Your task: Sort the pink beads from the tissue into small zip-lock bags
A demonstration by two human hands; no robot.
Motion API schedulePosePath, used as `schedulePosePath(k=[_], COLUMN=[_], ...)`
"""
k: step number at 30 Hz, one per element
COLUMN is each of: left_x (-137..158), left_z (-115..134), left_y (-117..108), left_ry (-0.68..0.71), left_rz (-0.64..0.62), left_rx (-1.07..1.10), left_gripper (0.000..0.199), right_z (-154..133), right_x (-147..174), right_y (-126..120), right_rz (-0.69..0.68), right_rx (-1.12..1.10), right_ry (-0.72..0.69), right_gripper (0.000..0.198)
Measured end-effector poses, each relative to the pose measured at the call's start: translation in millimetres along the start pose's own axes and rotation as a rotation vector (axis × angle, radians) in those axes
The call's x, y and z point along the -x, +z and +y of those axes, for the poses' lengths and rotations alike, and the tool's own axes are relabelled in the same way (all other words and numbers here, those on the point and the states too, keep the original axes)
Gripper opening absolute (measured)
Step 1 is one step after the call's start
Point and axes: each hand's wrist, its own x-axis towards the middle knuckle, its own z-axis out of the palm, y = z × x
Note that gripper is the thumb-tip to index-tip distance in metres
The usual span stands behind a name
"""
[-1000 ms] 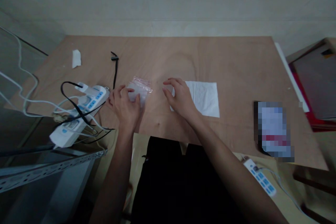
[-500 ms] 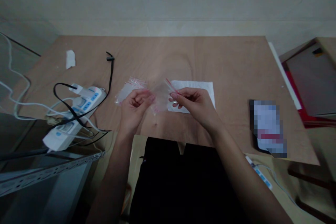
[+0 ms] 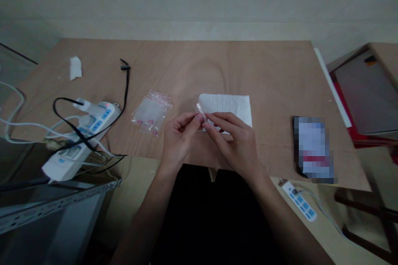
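A small clear zip-lock bag (image 3: pixel 200 110), folded or rolled narrow, is pinched between my two hands over the near part of the table. My left hand (image 3: pixel 180 137) is closed, its thumb and fingertips on the bag. From the other side my right hand (image 3: pixel 234 140) grips the bag too, fingers pressed together. Behind my right hand lies a white paper sheet (image 3: pixel 230 105), partly covered by it. To the left of my hands, several clear zip-lock bags (image 3: pixel 152 109) with small pink-red bits rest in a pile on the wooden table (image 3: pixel 264 70).
At the left stands a white power strip (image 3: pixel 90 132) tangled with plugs and cables. A black cable (image 3: pixel 127 87) runs up the table. A white scrap (image 3: pixel 75 68) lies far left. On the right is a phone-like blurred item (image 3: pixel 314 149). Below the front edge sits another power strip (image 3: pixel 299 201).
My hands have come together and the bag, earlier spread flat between them, is now narrow and bunched. My left hand has moved right, uncovering the pile of bags. The view has shifted slightly.
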Motion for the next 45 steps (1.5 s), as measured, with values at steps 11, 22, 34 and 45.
schedulePosePath(k=[11,22,34,45], left_x=[2,11,16,14], left_z=[5,13,30,35], left_y=[-11,-6,5,6], left_ry=[-0.036,0.151,0.14,0.105], left_rz=[-0.15,-0.253,-0.156,-0.282], left_rx=[-0.112,-0.763,-0.844,-0.838], left_gripper=[0.019,0.017,0.021,0.023], right_z=[-1,7,14,13], right_x=[2,4,3,4], right_y=[2,4,-14,-33], right_rz=[-0.1,-0.109,-0.168,-0.22], right_rx=[-0.367,0.029,0.285,0.107], right_ry=[0.361,0.149,0.002,0.057], right_gripper=[0.029,0.017,0.033,0.016])
